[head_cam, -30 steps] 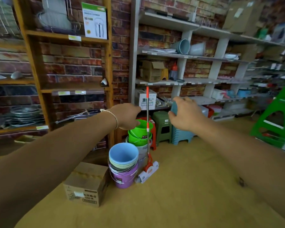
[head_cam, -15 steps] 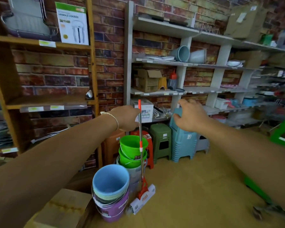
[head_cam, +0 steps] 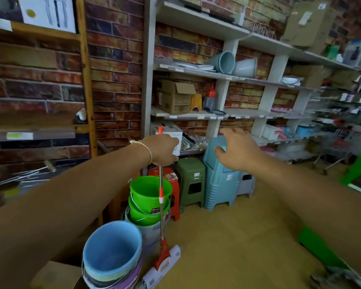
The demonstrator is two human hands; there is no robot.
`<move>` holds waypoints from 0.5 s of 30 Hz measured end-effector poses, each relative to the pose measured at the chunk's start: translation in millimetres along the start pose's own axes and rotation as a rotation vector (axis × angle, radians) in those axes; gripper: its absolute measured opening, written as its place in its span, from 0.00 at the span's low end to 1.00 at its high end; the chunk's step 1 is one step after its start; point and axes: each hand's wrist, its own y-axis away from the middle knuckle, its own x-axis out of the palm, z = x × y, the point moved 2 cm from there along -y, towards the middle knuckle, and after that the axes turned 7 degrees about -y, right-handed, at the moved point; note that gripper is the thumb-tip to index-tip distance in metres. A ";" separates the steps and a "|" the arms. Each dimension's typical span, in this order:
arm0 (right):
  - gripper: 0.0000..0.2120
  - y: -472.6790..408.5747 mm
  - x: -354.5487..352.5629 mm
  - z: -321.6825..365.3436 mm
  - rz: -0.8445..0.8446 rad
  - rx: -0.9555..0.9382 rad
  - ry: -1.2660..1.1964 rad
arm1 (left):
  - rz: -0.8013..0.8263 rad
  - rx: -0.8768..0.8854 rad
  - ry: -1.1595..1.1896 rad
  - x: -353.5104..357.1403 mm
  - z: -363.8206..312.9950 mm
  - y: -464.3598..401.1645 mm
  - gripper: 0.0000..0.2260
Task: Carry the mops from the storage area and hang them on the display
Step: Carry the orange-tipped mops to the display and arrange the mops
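Left hand (head_cam: 162,150) gripping upright mop (head_cam: 160,197) near handle top; right hand (head_cam: 237,152) open, at 3 o'clock, over blue stools (head_cam: 219,184).

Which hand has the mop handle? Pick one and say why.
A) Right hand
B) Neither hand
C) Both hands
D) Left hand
D: the left hand is curled round the mop handle near its top, while the right hand reaches with spread fingers toward the blue stools, holding nothing.
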 end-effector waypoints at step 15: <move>0.28 -230.3 56.1 -13.6 -0.046 0.102 0.028 | -0.026 0.004 0.035 46.5 137.5 -229.0 0.24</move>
